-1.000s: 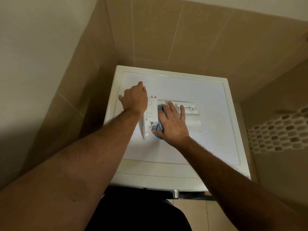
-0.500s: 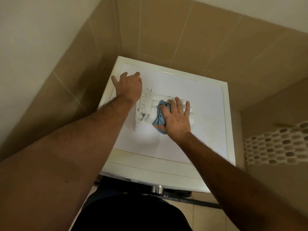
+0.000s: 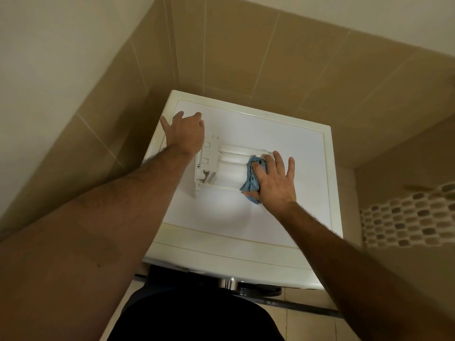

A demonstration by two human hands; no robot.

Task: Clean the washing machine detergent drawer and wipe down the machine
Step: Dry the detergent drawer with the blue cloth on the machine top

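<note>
The white detergent drawer (image 3: 225,166) lies on its side on the flat top of the white washing machine (image 3: 246,217). My left hand (image 3: 186,134) rests against the drawer's front panel at its left end, fingers curled over it. My right hand (image 3: 274,179) presses a crumpled blue cloth (image 3: 253,179) onto the drawer's right end, fingers spread flat over the cloth. The drawer's far right end is hidden under the cloth and hand.
The machine stands in a corner with beige tiled walls (image 3: 246,52) behind and to the left. A band of mosaic tiles (image 3: 406,215) runs along the right wall. The machine's front edge (image 3: 229,269) is close to my body, with tiled floor below.
My right hand has slid the blue cloth to the right along the drawer, from near its front panel to its far end. My left hand stayed at the drawer's left end.
</note>
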